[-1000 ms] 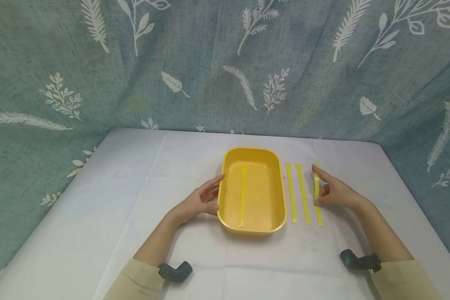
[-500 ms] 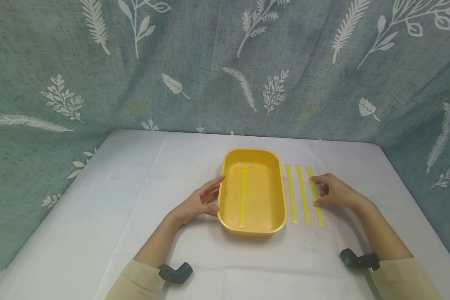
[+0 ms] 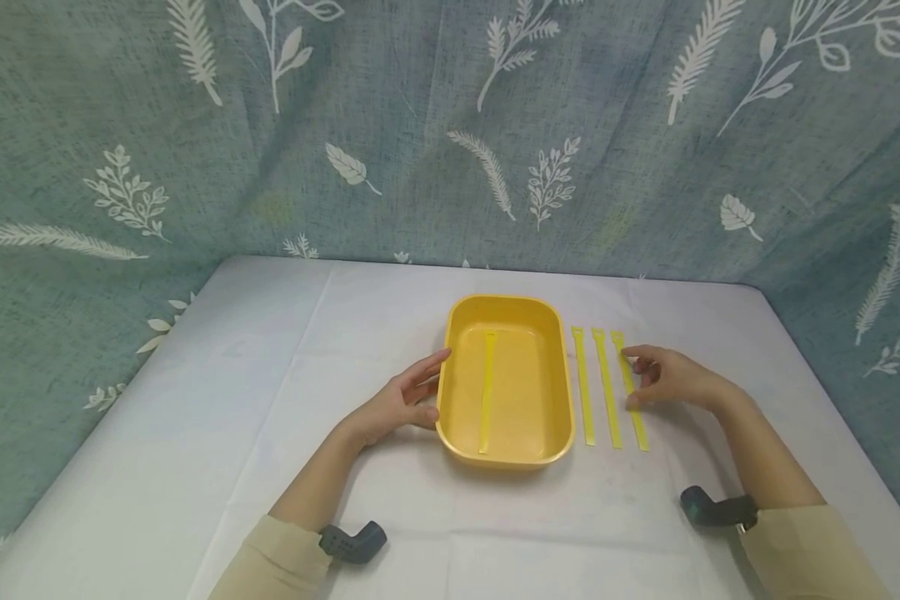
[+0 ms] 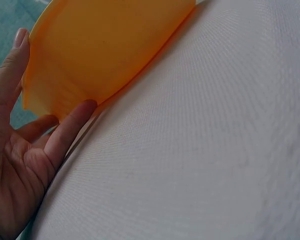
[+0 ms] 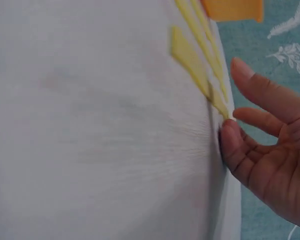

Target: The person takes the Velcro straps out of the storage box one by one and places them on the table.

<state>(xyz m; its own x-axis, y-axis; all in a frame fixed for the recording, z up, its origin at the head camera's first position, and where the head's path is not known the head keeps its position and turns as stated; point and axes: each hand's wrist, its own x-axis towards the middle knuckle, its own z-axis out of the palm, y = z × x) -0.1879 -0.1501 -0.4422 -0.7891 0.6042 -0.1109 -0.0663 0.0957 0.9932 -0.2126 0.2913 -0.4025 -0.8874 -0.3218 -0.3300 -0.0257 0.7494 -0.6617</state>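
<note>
In the head view a yellow tray (image 3: 528,392) stands mid-table with one flat yellow strip (image 3: 487,392) lying inside. My left hand (image 3: 393,407) rests against the tray's left side, fingers extended; the left wrist view shows its fingertips (image 4: 87,106) on the outer wall. To the right of the tray lie three similar strips, each with a small slotted head at the far end: a left one (image 3: 583,387), a middle one (image 3: 607,390) and a right one (image 3: 640,425). Beside the rightmost, my right hand (image 3: 671,379) touches it with a fingertip, thumb spread apart from the finger.
A white cloth (image 3: 330,333) covers the table. Behind and at both sides hangs a blue-green curtain (image 3: 397,125) with white leaf prints. Dark devices are strapped to the left wrist (image 3: 352,543) and the right wrist (image 3: 716,508).
The rightmost strip's far end has swung left and now lies beside the other two. My right hand's index finger has drawn nearer. The left hand and tray stay put.
</note>
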